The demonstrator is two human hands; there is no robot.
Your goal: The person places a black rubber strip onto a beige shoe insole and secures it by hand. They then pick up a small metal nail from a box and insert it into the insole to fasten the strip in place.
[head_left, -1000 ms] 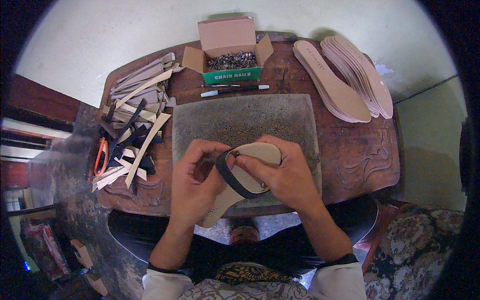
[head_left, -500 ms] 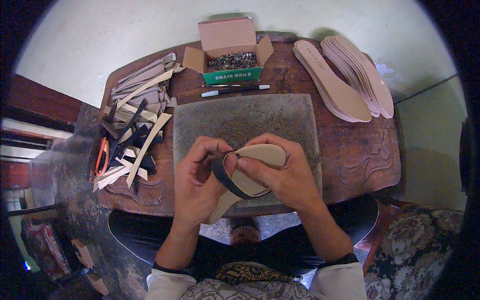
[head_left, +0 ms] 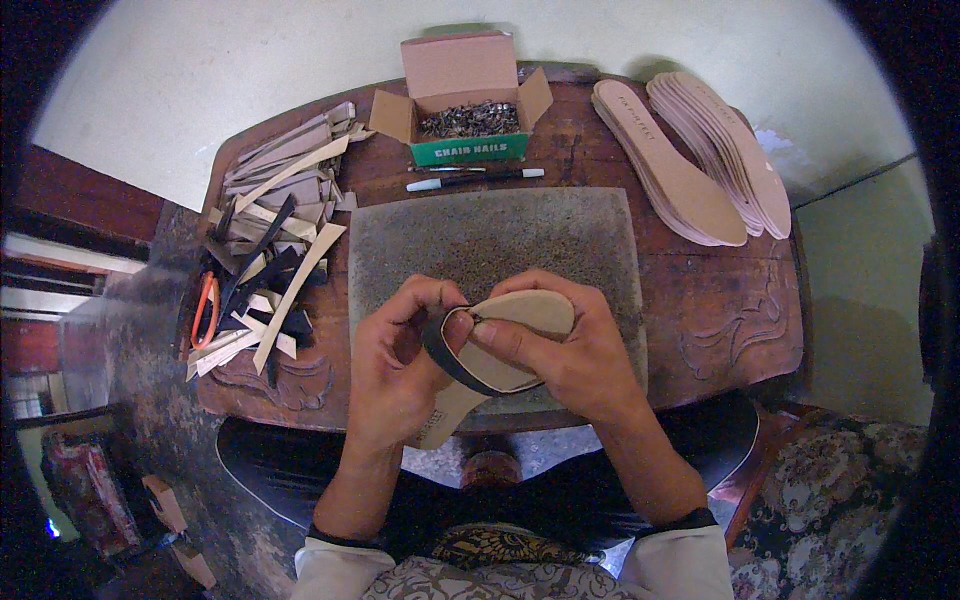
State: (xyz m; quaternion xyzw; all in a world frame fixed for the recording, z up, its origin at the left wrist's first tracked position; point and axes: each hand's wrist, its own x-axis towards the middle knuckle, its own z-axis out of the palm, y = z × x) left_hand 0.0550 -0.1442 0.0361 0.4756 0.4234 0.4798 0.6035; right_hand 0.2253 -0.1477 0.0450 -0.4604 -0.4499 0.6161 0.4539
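Observation:
Above the near part of a dark grey mat point(head_left: 490, 235), I hold a beige shoe insole point(head_left: 540, 312). A black strap point(head_left: 455, 368) with a pale lining arches over it in a loop. My left hand point(head_left: 392, 355) is closed, thumb inside the loop, pinching the strap's end at the insole's edge. Around the insole's wide end, my right hand point(head_left: 578, 350) is wrapped, its thumb pressing on top close to the left thumb. The insole's narrower end sticks out below my left hand. The fingers on the underside are hidden.
An open carton of small nails point(head_left: 470, 120) stands at the back, with a marker pen point(head_left: 475, 180) before it. Stacked insoles point(head_left: 665, 165) lie at the back right. Cut strips point(head_left: 290, 185) and orange-handled scissors point(head_left: 204, 310) lie on the left of the carved wooden table point(head_left: 725, 300).
Both hands keep nearly the same grip. The insole has tilted slightly, and dark print now shows on its narrower end below my left hand.

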